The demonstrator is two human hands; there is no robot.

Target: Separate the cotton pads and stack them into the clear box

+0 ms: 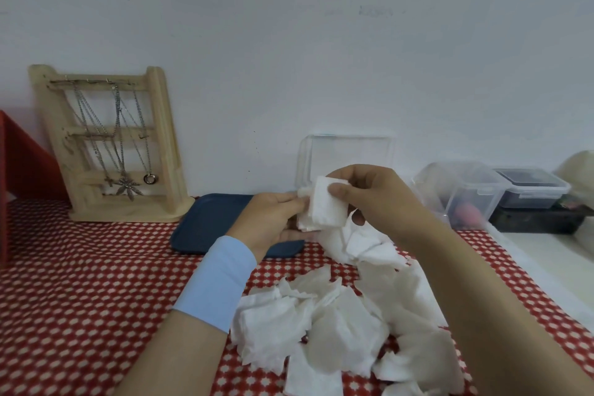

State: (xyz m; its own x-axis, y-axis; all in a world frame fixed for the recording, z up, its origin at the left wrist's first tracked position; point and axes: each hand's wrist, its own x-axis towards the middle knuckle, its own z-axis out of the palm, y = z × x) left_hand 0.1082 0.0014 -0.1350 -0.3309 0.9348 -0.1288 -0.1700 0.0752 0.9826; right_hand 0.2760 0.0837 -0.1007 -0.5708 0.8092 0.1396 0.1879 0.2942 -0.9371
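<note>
Both of my hands hold a small stack of white cotton pads (323,207) above the table, in front of the clear box (348,153) that stands against the wall. My left hand (273,219) grips the stack's left edge. My right hand (369,196) pinches the front pad with thumb and fingers at its upper right corner. A large loose pile of cotton pads (347,315) lies on the red patterned cloth below my hands. Whether the clear box holds any pads is hidden by my hands.
A dark blue tray (209,222) lies under my left hand. A wooden jewellery stand (112,145) with necklaces leans at the back left. Lidded plastic containers (475,193) sit at the right, beside a dark box (530,185).
</note>
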